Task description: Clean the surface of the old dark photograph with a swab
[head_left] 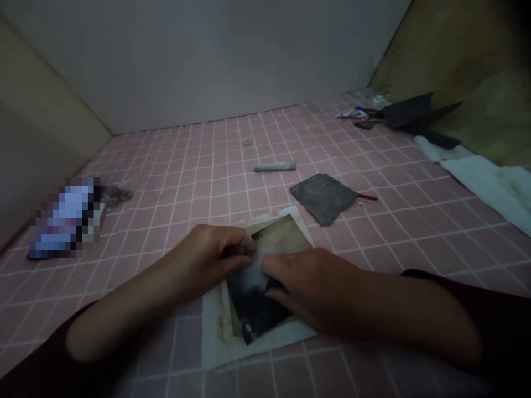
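Note:
My left hand [218, 251] is closed in a pinch at the upper left part of a dark, glossy square sheet [265, 309]. Facing it from the right, my right hand [305, 279] has thumb and fingers drawn together over the same sheet. A whitish, blurred patch [250, 278] shows between the two hands; whether it is a thin film or a reflection I cannot tell. What the fingertips hold is hidden or too small to make out. Under the dark sheet lies a stained white cloth or paper [215, 345], its edges showing around it.
A grey square stack of sheets [326, 196] lies beyond my right hand, a red stick [368, 197] beside it. Farther off are a pale rod [274, 166] and a small ring [248, 142]. A phone [64, 221] leans at left; dark sheets [415, 113] and white paper [485, 179] lie right.

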### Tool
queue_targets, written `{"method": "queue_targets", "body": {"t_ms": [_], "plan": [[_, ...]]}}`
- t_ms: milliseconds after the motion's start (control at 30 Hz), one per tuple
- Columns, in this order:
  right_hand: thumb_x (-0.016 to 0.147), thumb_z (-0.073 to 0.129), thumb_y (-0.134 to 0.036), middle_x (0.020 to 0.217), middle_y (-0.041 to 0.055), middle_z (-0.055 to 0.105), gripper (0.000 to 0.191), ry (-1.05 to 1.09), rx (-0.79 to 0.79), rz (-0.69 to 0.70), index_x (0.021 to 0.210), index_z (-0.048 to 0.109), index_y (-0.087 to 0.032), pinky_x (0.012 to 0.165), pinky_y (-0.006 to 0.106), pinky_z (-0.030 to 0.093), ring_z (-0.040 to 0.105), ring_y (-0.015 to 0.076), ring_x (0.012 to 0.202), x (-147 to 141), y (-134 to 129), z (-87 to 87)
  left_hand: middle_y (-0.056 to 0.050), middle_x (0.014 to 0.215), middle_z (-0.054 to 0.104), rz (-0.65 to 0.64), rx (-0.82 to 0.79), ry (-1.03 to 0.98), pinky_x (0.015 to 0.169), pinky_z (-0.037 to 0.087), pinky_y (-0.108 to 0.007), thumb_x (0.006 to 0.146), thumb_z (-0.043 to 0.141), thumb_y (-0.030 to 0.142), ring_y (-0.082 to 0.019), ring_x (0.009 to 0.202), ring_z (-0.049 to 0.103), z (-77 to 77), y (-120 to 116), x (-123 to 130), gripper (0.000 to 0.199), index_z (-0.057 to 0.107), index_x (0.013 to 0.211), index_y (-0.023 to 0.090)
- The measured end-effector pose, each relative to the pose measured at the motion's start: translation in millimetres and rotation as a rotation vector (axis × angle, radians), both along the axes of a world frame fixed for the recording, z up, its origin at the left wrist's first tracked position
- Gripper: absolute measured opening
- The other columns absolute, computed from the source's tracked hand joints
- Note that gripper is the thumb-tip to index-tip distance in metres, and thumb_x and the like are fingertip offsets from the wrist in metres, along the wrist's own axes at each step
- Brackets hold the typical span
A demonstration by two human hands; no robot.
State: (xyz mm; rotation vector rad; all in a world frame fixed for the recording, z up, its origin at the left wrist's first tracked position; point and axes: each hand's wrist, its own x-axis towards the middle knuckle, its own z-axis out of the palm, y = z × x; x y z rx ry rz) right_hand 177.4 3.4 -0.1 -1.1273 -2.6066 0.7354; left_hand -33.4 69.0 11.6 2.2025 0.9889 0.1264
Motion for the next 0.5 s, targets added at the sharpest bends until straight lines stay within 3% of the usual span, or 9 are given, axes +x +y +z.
{"method": "queue_targets", "body": {"t_ms": [100,233,400,500], "plan": [[0.089,0.056,-0.023,0.087,0.0041,0.068,0.013,-0.018,0.014,0.001,0.1,0.055,-0.015,0.056,0.029,0.038,0.063,0.0182,0.068,-0.9,-0.4,1.0,0.004,0.081,0.068,0.062,-0.071,-0.043,0.065,0.046,-0.021,0.087,0.058,0.025,-0.011,0.075,0.064,-1.8,2.1,0.1,0.017,0.066,0.102,0.023],[0.089,0.055,-0.022,0.087,0.0048,0.068,0.013,-0.03,0.017,-0.014,0.1,0.055,-0.015,0.056,0.029,0.038,0.063,0.0183,0.069,-1.7,-1.4,1.0,0.002,0.091,0.07,0.044,-0.064,-0.121,0.072,0.048,-0.023,0.087,0.055,0.021,-0.013,0.084,0.066,-4.5,2.1,3.4,0.015,0.065,0.098,0.021],[0.089,0.055,-0.021,0.084,0.0044,0.067,0.011,-0.032,-0.009,0.003,0.098,0.055,-0.015,0.056,0.028,0.037,0.061,0.0172,0.066,-1.9,-1.3,2.3,0.002,0.092,0.07,0.066,-0.22,-0.143,0.072,0.05,-0.023,0.086,0.055,0.021,-0.013,0.085,0.066,-6.3,0.9,-4.0,0.02,0.062,0.105,0.023],[0.088,0.055,-0.022,0.086,0.0049,0.067,0.011,-0.034,-0.004,-0.005,0.097,0.054,-0.015,0.056,0.028,0.037,0.062,0.0178,0.068,-2.2,-1.8,2.0,0.001,0.09,0.068,0.112,-0.217,-0.167,0.07,0.048,-0.023,0.086,0.055,0.022,-0.013,0.084,0.064,-9.6,3.8,1.9,0.016,0.061,0.101,0.021]]}}
